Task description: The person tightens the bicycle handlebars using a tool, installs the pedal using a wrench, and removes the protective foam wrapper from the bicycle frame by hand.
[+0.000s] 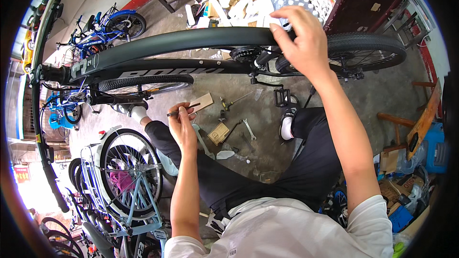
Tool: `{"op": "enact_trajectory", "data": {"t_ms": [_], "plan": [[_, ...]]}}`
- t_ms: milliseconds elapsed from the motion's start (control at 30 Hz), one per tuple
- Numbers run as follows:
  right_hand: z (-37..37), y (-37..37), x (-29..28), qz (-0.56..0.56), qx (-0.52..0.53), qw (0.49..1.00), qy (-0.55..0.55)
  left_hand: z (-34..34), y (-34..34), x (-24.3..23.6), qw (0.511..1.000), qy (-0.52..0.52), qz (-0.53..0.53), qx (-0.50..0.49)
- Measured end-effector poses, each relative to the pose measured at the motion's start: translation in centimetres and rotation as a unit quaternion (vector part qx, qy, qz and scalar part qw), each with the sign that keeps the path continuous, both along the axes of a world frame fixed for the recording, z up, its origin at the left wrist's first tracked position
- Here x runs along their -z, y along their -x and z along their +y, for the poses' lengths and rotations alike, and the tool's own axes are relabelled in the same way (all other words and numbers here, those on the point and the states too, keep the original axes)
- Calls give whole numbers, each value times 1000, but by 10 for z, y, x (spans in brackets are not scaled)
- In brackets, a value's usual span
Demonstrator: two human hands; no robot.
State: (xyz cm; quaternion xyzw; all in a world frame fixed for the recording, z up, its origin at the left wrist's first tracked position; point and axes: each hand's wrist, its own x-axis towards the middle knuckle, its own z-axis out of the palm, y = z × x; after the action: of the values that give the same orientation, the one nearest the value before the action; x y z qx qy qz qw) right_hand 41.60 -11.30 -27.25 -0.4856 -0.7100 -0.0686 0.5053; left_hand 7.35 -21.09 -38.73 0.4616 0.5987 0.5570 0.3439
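Both arms raised: right hand grips bicycle frame, left hand pinches tool.

Floor: bare grey concrete.
Lying on it: wrench, small wooden box, screwdriver, black pedal.

I count one black bicycle frame under my two hands. Two blue bicycles stand by the floor's left edge, and one spanner lies mid-floor.
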Motion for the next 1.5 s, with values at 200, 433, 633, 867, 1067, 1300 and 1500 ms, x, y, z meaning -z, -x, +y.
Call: {"op": "enact_trajectory", "data": {"t_ms": [200, 433, 633, 867, 1067, 1300, 1500], "plan": [[3, -45, 1, 207, 10, 978, 27, -15, -16, -87, 998, -33, 56, 29], [11, -138, -11, -140, 177, 958, 176, 32, -26, -258, 910, -381, 90, 138], [8, -133, -15, -263, 242, 872, 335, 235, -61, -308, 835, -385, 361, 153], [5, -130, -9, -257, 238, 883, 311, 317, -39, -180, 751, -245, 588, 172], [-10, -124, -7, -258, 227, 905, 252, 271, -53, -174, 780, -163, 556, 237], [-75, -88, -4, -285, 194, 923, 167, 187, -44, -164, 762, -80, 534, 356], [-114, -57, -5, -262, 204, 929, 164, 157, -26, -156, 746, -14, 542, 386]]}}
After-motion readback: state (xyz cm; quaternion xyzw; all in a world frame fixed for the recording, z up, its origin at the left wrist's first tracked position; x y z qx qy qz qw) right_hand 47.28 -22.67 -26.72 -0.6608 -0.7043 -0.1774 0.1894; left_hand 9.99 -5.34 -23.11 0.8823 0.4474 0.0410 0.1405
